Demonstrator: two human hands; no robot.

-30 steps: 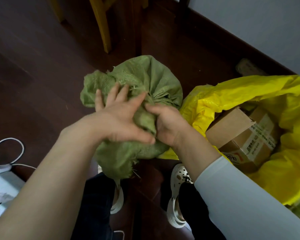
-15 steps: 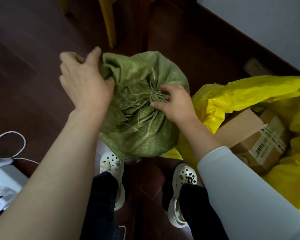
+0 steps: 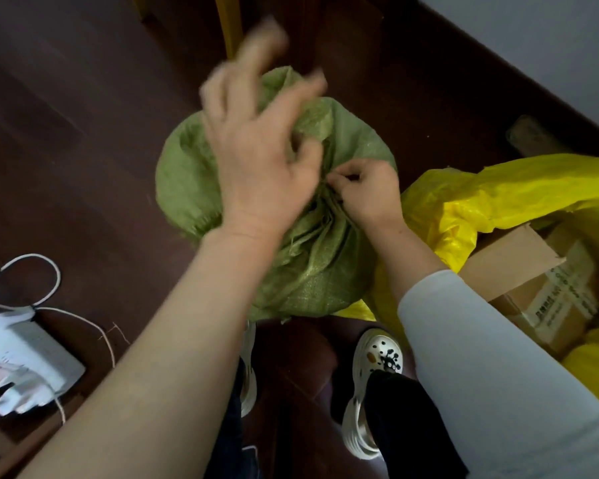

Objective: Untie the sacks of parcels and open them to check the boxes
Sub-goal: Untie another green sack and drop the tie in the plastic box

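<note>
I stand on a dark reddish-brown wooden plank floor; a yellow wooden chair leg rises ahead, a pale grey wall at right.

Left hand fingers motion-blurred; green sack knot hidden under hands; box label unreadable

The sack I'm on is a dull olive green with a fine woven texture. Next to it is a bright yellow plastic bag with plain brown cardboard boxes that have white labels with dark print. The floor is dark reddish-brown wood. My shoes are cream with dark charms, my sleeve white.
</note>
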